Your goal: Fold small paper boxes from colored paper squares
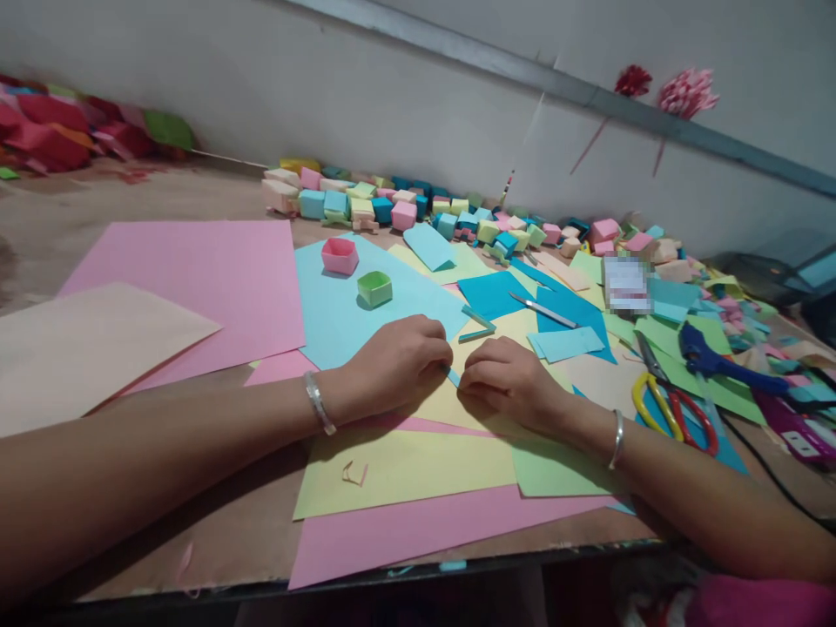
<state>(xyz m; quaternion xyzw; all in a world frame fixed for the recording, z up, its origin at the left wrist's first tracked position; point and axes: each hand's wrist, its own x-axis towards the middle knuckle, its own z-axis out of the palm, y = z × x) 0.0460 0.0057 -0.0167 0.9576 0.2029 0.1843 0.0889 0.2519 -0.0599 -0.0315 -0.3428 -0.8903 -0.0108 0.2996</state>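
Note:
Between my two hands a narrow blue paper strip (453,376) shows, mostly covered by the fingers. My left hand (401,361) is closed with its fingertips on the strip's left end. Opposite it, my right hand (513,379) is curled close to the other end; its fingertips are hidden beneath the hand. Just beyond them lies a folded teal paper strip (478,326). A green paper box (374,289) and a pink paper box (340,256) stand open-topped on a light blue sheet (320,322). A craft knife (545,310) rests on blue paper to the right.
Yellow-and-red-handled scissors (672,405) and a blue glue gun (731,361) lie at the right, with a black cable (771,475). Small folded paper boxes (403,215) are heaped along the wall. Large pink sheets (196,287) cover the left. The table's front edge (228,588) is near.

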